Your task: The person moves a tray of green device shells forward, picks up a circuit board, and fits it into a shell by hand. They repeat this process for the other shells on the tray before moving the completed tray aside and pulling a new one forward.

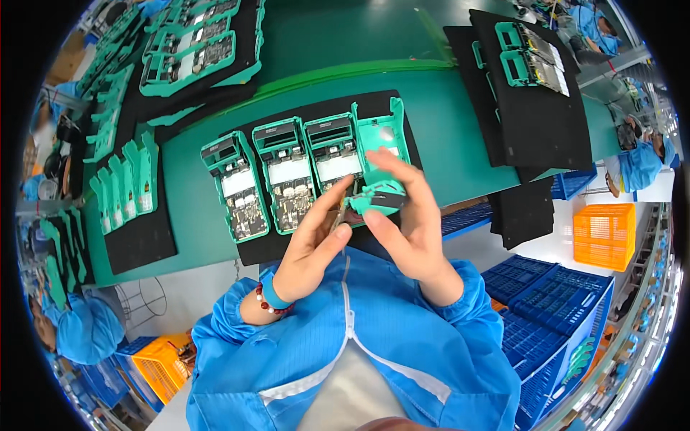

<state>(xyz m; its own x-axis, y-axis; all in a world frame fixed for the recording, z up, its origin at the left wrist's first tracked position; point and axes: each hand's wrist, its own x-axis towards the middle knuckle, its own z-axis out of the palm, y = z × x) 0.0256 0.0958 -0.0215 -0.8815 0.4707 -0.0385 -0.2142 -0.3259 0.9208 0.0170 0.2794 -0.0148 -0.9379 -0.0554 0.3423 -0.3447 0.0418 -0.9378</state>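
Observation:
Above the near edge of the bench, my right hand (413, 233) grips a green plastic housing part with a black panel (388, 201) between thumb and fingers. My left hand (313, 244) is closed, its thumb and forefinger pinching a thin edge beside that part; what this edge belongs to is partly hidden. Just beyond my hands, a green housing (370, 133) shows a bare inner shell. To its left stand three green housings fitted with circuit boards: the nearest one (330, 169), a middle one (291, 194) and the leftmost (241, 190). All lie on a black mat (255, 251).
Green shells (129, 187) rest on a black mat at the left. More filled housings (190, 54) lie at the far left. Black sheets (543, 122) carrying further housings are stacked at the right. Blue crates (550, 294) and an orange crate (604, 233) stand below the bench. Other people sit at both sides.

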